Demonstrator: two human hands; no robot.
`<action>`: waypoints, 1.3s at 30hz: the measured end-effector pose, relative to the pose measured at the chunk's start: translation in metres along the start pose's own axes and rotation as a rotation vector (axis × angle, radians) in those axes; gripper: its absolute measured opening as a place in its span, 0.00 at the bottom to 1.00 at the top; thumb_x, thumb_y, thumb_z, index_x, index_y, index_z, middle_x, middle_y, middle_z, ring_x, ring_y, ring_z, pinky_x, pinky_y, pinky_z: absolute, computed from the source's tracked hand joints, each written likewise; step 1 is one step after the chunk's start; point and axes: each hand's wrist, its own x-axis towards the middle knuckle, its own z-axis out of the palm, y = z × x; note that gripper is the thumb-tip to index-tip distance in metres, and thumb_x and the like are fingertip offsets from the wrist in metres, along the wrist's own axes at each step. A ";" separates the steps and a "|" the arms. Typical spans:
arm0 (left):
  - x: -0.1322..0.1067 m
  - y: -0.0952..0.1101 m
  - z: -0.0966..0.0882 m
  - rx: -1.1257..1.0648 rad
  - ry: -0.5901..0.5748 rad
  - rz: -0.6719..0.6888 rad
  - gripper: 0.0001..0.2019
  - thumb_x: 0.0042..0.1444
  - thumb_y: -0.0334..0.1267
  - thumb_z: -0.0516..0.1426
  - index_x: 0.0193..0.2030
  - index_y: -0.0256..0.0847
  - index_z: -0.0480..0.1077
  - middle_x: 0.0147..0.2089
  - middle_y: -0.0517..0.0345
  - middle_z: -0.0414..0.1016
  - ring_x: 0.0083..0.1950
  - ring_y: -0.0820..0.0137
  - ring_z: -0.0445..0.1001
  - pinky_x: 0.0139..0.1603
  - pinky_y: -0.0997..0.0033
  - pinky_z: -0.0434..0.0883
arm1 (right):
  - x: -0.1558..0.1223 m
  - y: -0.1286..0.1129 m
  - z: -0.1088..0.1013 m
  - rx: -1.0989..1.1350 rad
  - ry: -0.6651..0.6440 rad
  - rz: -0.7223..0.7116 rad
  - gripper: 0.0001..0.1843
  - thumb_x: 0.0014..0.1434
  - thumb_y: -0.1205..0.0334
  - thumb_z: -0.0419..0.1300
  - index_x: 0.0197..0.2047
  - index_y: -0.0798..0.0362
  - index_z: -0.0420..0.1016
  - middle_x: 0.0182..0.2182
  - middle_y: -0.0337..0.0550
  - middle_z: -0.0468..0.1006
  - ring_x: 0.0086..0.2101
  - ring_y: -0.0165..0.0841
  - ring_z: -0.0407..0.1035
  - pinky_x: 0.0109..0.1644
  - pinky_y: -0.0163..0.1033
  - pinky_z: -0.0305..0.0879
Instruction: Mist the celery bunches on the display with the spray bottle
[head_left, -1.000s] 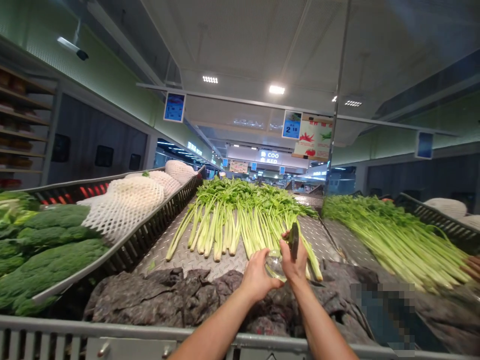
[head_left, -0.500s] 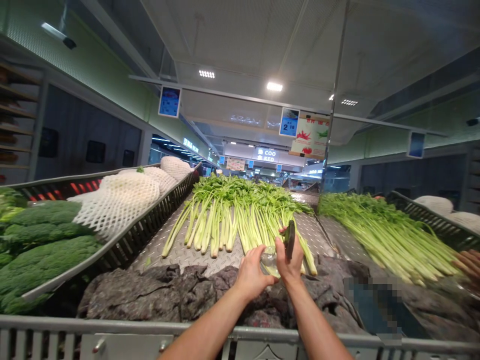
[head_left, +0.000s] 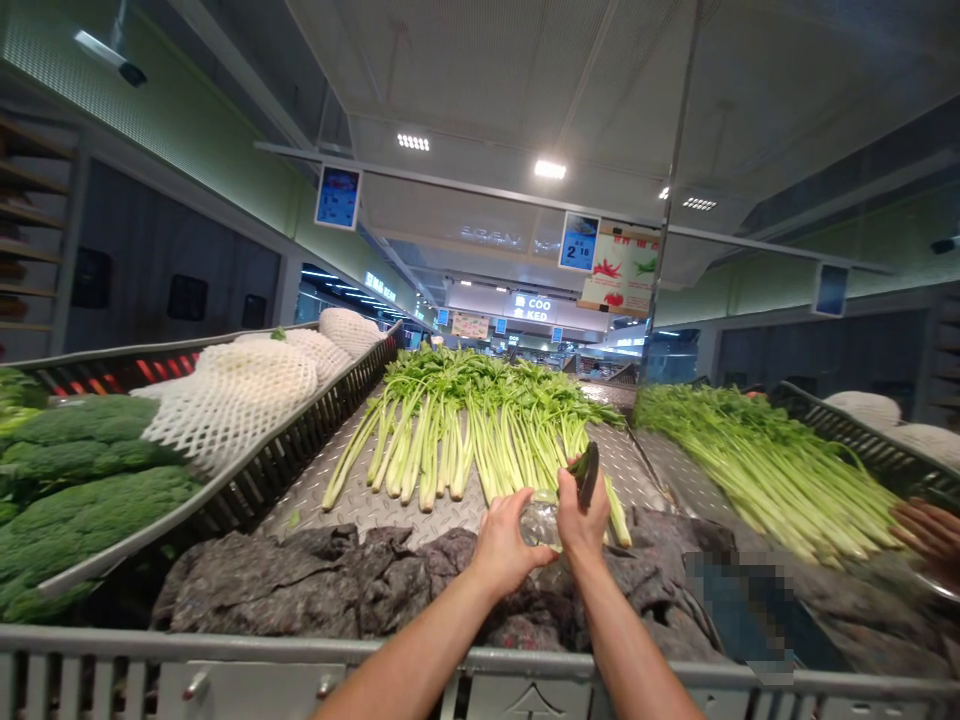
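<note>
My left hand (head_left: 504, 545) curls, thumb and fingers bent, around a clear, shiny, rounded thing (head_left: 540, 518); its kind cannot be made out. Beside it, my right hand (head_left: 583, 520) is closed on a dark, curved, handle-like piece (head_left: 591, 472) that sticks up above the fist. Whether the dark piece and the clear thing are joined is hidden by the fingers. Both hands are over the front of the display, just before the stalk ends of the celery (head_left: 442, 450), which lies in a row with its leaves to the back.
A crumpled grey-brown cloth (head_left: 300, 590) lies along the front behind a grey rail (head_left: 247, 645). To the left, a black crate wall (head_left: 300, 430) borders net-wrapped produce (head_left: 247, 385) and broccoli (head_left: 90, 500). On the right, a mirror (head_left: 750, 350) reflects the celery and a hand.
My right hand has shifted slightly right, and the dark piece leans a little more to the right. More of the clear thing shows between my hands. The view has shifted slightly.
</note>
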 end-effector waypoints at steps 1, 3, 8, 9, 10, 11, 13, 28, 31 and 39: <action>0.000 0.000 0.000 -0.001 0.002 0.001 0.36 0.31 0.40 0.62 0.52 0.41 0.59 0.47 0.52 0.63 0.50 0.63 0.61 0.52 0.63 0.59 | 0.000 -0.001 0.000 -0.003 0.008 0.009 0.19 0.47 0.52 0.51 0.38 0.56 0.65 0.32 0.46 0.71 0.33 0.37 0.65 0.39 0.40 0.58; 0.000 0.001 0.000 -0.005 0.011 0.005 0.36 0.31 0.39 0.63 0.51 0.40 0.59 0.47 0.52 0.63 0.49 0.63 0.62 0.51 0.64 0.60 | -0.001 -0.003 0.000 -0.006 0.028 0.029 0.19 0.47 0.52 0.51 0.38 0.56 0.65 0.31 0.47 0.70 0.33 0.37 0.65 0.39 0.40 0.58; -0.001 0.002 -0.001 -0.018 0.026 0.007 0.36 0.30 0.38 0.63 0.51 0.40 0.59 0.46 0.52 0.63 0.49 0.64 0.61 0.51 0.65 0.60 | -0.002 -0.004 0.000 -0.020 0.031 0.006 0.19 0.47 0.52 0.51 0.38 0.56 0.64 0.32 0.47 0.70 0.34 0.38 0.65 0.39 0.40 0.58; -0.001 0.002 -0.001 -0.018 0.025 0.005 0.36 0.30 0.38 0.63 0.51 0.40 0.59 0.46 0.52 0.63 0.49 0.64 0.61 0.51 0.65 0.60 | -0.002 -0.004 0.000 -0.024 0.023 -0.002 0.19 0.47 0.52 0.51 0.38 0.56 0.64 0.32 0.47 0.70 0.34 0.38 0.65 0.39 0.40 0.58; -0.001 0.002 -0.001 -0.018 0.024 0.003 0.36 0.30 0.38 0.63 0.51 0.41 0.59 0.46 0.53 0.63 0.49 0.64 0.61 0.51 0.65 0.60 | -0.002 -0.003 0.000 -0.024 0.015 -0.009 0.18 0.47 0.52 0.51 0.38 0.56 0.64 0.32 0.46 0.70 0.33 0.37 0.65 0.39 0.40 0.58; -0.001 0.002 -0.001 -0.017 0.023 0.002 0.36 0.30 0.38 0.63 0.51 0.41 0.59 0.45 0.53 0.63 0.49 0.64 0.61 0.51 0.64 0.60 | -0.002 -0.003 0.000 -0.022 0.009 -0.012 0.18 0.47 0.52 0.50 0.37 0.56 0.64 0.32 0.46 0.70 0.33 0.37 0.65 0.39 0.40 0.58; -0.001 0.002 -0.001 -0.012 0.018 0.005 0.36 0.30 0.39 0.63 0.51 0.40 0.59 0.45 0.53 0.63 0.49 0.64 0.61 0.51 0.65 0.60 | -0.002 -0.002 0.001 -0.021 0.002 -0.015 0.17 0.47 0.53 0.50 0.36 0.56 0.64 0.31 0.46 0.70 0.33 0.37 0.65 0.40 0.40 0.58; -0.001 -0.001 0.001 0.004 -0.033 -0.071 0.37 0.29 0.41 0.63 0.52 0.41 0.59 0.45 0.52 0.64 0.47 0.63 0.64 0.49 0.65 0.62 | -0.003 -0.002 0.000 -0.143 -0.034 -0.088 0.18 0.47 0.53 0.50 0.37 0.56 0.63 0.33 0.50 0.71 0.35 0.40 0.65 0.40 0.43 0.57; -0.001 -0.001 0.002 -0.005 -0.044 -0.091 0.38 0.28 0.41 0.63 0.52 0.42 0.59 0.45 0.52 0.64 0.47 0.63 0.64 0.49 0.65 0.63 | -0.004 -0.003 0.000 -0.158 -0.033 -0.084 0.18 0.47 0.53 0.50 0.38 0.56 0.63 0.33 0.50 0.71 0.35 0.41 0.65 0.40 0.43 0.57; 0.000 0.000 0.001 -0.012 0.003 -0.017 0.37 0.29 0.40 0.63 0.51 0.41 0.59 0.46 0.52 0.63 0.46 0.63 0.64 0.49 0.64 0.63 | -0.003 -0.007 -0.003 -0.124 -0.008 -0.141 0.14 0.47 0.54 0.49 0.35 0.55 0.62 0.31 0.47 0.70 0.34 0.40 0.65 0.39 0.43 0.57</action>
